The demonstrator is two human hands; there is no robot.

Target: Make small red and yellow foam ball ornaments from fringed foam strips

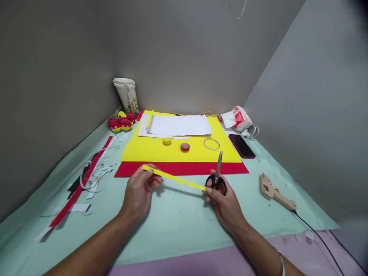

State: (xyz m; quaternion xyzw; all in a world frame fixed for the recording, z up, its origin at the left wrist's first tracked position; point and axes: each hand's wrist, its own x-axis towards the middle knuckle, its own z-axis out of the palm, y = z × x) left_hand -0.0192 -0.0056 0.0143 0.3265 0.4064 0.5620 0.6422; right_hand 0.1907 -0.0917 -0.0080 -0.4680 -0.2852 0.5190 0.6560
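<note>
A narrow yellow strip [178,179] is stretched between my two hands above the green table cover. My left hand [140,188] pinches its left end between thumb and fingers. The right end is pinched by my right hand [222,205], which also has black-handled scissors [219,168] hooked on its fingers, blades pointing up and away. Beyond the hands lie a red sheet [181,168] and, on top of it, a yellow sheet [143,151]. On the yellow sheet rest a red coil [185,147], a yellow coil [166,141] and a pale ring [211,144].
White sheets [178,125] lie at the back. A glue gun [276,193] with a cord and a phone [242,146] are on the right, a tissue pack [242,119] behind. Left are a red strip [82,184], scraps, red-yellow pieces [120,123] and a white cup [126,96].
</note>
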